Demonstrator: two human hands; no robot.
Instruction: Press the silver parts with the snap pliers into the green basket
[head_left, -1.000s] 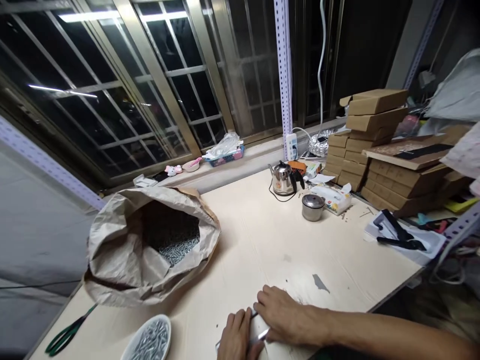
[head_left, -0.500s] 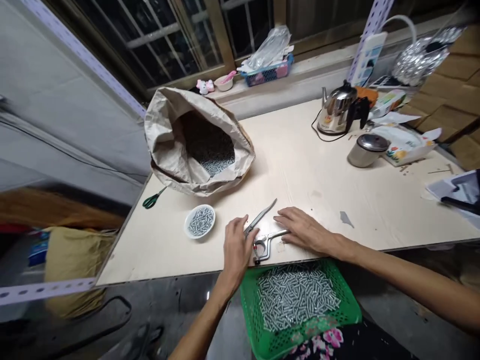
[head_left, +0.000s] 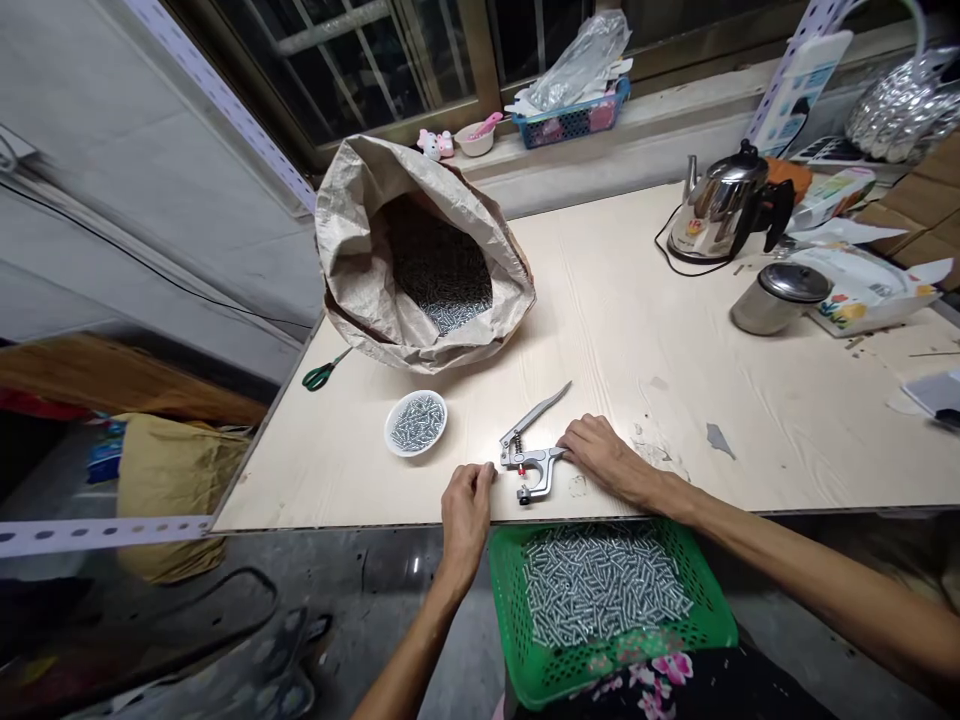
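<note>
A pair of silvery snap pliers (head_left: 531,457) lies on the table near its front edge, its long upper handle spread away from the frame and a red tip at its jaw. My right hand (head_left: 604,460) rests on the table with its curled fingers on the end of the lower handle. Just left of the jaw, my left hand (head_left: 465,510) has thumb and forefinger pressed together at the tabletop; anything between them is too small to make out. Beyond it stands a white bowl (head_left: 389,437) of small silvery metal pieces.
A green basket (head_left: 504,610) of silvery rod-like pieces sits below the table edge, against my lap. A large open paper sack (head_left: 349,245) holds more pieces. Green-handled scissors (head_left: 319,375) lie at left. A kettle (head_left: 720,205) and a lidded metal canister (head_left: 776,300) stand at right.
My left hand has drawn back from the pliers toward the lower left and closed its fingertips. My right hand's fingers have curled in at the handle end. The camera view has shifted.
</note>
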